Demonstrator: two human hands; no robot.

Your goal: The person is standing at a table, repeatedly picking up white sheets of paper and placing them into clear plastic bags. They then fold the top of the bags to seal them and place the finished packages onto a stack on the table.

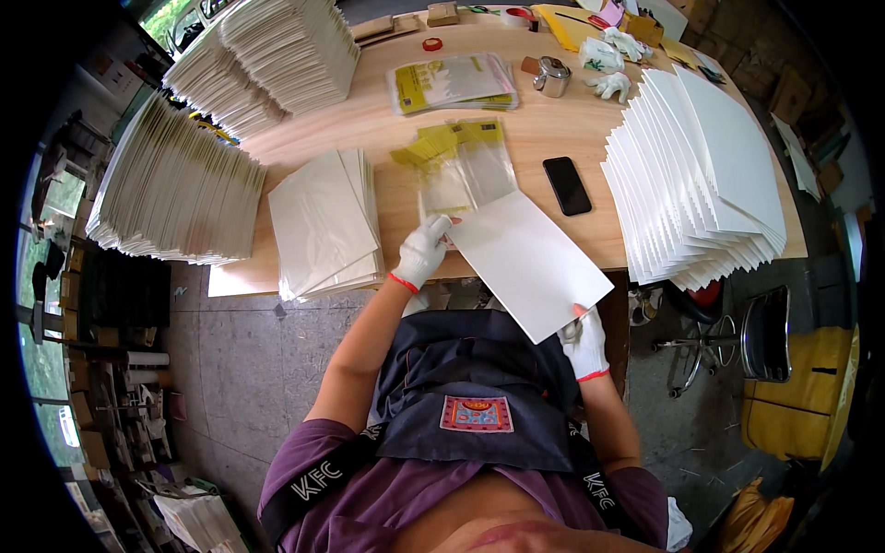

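A flat white board (530,263) is tilted over the table's front edge, between my gloved hands. My right hand (584,343) is closed on its lower right edge, the bare thumb on top. My left hand (426,251), fingers closed, is at the board's left corner, with bare fingertips against it. Just beyond lie clear plastic bags (489,170) with yellow-green ends, fanned out and partly covered by the board. Left of them is a loose pile of white boards in clear wrapping (323,212).
Tall stacks of boards (175,184) fill the table's left side. A leaning white stack (691,175) stands at the right. A black phone (566,185), a metal pot (552,76), a bag pile (454,83) and spare gloves (609,87) lie farther back. A chair (765,336) is right.
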